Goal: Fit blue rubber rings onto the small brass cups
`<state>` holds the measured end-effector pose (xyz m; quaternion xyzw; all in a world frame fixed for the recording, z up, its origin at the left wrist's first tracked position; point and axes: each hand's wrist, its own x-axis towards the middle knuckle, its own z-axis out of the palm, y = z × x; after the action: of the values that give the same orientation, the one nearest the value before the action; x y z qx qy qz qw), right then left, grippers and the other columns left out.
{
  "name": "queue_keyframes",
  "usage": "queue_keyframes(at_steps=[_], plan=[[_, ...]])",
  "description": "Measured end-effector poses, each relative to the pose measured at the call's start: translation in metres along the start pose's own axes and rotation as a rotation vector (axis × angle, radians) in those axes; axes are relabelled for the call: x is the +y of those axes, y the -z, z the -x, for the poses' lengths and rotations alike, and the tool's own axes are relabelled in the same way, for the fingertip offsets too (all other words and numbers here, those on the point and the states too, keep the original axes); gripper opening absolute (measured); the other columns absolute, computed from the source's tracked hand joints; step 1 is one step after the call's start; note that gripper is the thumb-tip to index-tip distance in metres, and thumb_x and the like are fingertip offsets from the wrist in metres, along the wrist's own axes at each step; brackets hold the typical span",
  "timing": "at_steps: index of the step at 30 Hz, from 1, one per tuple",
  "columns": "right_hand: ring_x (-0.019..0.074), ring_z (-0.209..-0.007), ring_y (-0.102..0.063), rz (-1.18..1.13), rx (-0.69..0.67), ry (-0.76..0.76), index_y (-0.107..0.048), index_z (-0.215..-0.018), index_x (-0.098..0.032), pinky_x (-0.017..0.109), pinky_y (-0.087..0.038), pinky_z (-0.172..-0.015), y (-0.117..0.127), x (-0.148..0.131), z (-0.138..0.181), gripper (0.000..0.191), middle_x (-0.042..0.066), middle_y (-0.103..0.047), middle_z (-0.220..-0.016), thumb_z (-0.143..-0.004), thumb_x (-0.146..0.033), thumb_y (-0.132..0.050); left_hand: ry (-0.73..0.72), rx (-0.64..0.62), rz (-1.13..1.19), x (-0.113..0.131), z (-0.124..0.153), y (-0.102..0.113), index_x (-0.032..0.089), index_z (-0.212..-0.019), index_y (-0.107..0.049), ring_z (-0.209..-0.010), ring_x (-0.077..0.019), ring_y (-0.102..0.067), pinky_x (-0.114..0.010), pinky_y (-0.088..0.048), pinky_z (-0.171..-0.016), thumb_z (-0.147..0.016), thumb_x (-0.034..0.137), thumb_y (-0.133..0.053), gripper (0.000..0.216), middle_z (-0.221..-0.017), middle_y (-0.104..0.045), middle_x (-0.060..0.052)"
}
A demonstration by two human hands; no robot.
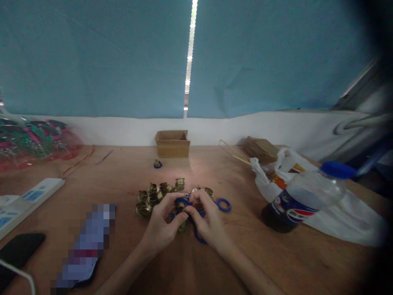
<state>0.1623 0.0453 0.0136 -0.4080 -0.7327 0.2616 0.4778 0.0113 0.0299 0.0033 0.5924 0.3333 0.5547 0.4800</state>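
Both my hands meet over the middle of the wooden table (251,262). My left hand (161,225) and my right hand (207,223) pinch together a small brass fitting with a blue ring (181,203) between the fingertips. Just behind them lies a pile of several brass fittings (153,194). A loose blue ring (224,204) lies to the right of my right hand, and part of another blue ring (199,237) shows under it. Farther back sits a single brass fitting on a blue ring (157,164).
A small cardboard box (172,143) stands at the table's back edge. A cola bottle with a blue cap (303,196) and a white plastic bag (346,221) lie at the right. At the left are a white power strip (27,198), a black phone (18,250) and a bag of coloured items (33,143).
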Motion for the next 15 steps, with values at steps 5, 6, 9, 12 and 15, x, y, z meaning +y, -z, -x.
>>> queue_keyframes(at_steps=[5,6,9,12,15], plan=[[0.0167,-0.075,-0.052,-0.026,-0.022,-0.025,-0.048,-0.084,-0.021,0.028,-0.041,-0.067,0.0046,-0.0004,-0.0022,0.010,0.000,-0.053,-0.081,-0.086,-0.013,-0.053,-0.001,-0.086,0.016,0.0048,-0.0011,0.0012,0.024,-0.120,-0.052,-0.121,-0.0229,-0.054,-0.035,-0.044,-0.103,-0.082,0.014,-0.063,0.040,-0.127,-0.058,-0.009],[0.0166,-0.075,-0.052,-0.033,-0.023,-0.030,-0.049,-0.084,-0.021,0.027,-0.041,-0.067,0.0046,0.0002,-0.0023,0.009,0.000,-0.053,-0.081,-0.086,-0.014,-0.053,0.005,-0.091,0.019,0.0044,-0.0011,0.0012,0.024,-0.120,-0.052,-0.121,-0.0233,-0.054,-0.035,-0.044,-0.102,-0.081,0.012,-0.064,0.043,-0.128,-0.057,-0.009],[0.0163,-0.074,-0.051,-0.035,-0.021,-0.032,-0.048,-0.083,-0.021,0.027,-0.040,-0.066,0.0036,0.0019,-0.0023,0.008,0.000,-0.053,-0.080,-0.086,-0.014,-0.052,0.010,-0.045,0.003,0.0005,-0.0006,0.0000,0.023,-0.119,-0.052,-0.120,-0.0236,-0.055,-0.034,-0.046,-0.100,-0.078,0.010,-0.066,0.045,-0.126,-0.060,-0.009],[0.0162,-0.072,-0.050,-0.004,-0.013,-0.026,-0.047,-0.081,-0.021,0.027,-0.039,-0.065,0.0012,0.0021,-0.0016,0.010,0.000,-0.051,-0.078,-0.088,-0.014,-0.050,0.005,0.030,-0.032,-0.0037,-0.0004,-0.0025,0.021,-0.118,-0.053,-0.116,-0.0230,-0.058,-0.035,-0.047,-0.099,-0.078,0.009,-0.064,0.043,-0.120,-0.063,-0.009],[0.0165,-0.073,-0.050,0.026,-0.016,-0.025,-0.046,-0.080,-0.021,0.028,-0.039,-0.065,-0.0030,0.0012,0.0007,0.011,0.000,-0.051,-0.078,-0.089,-0.014,-0.048,0.001,0.067,-0.049,-0.0051,-0.0015,-0.0040,0.020,-0.117,-0.053,-0.112,-0.0223,-0.061,-0.035,-0.048,-0.098,-0.078,0.010,-0.064,0.041,-0.117,-0.064,-0.009]])
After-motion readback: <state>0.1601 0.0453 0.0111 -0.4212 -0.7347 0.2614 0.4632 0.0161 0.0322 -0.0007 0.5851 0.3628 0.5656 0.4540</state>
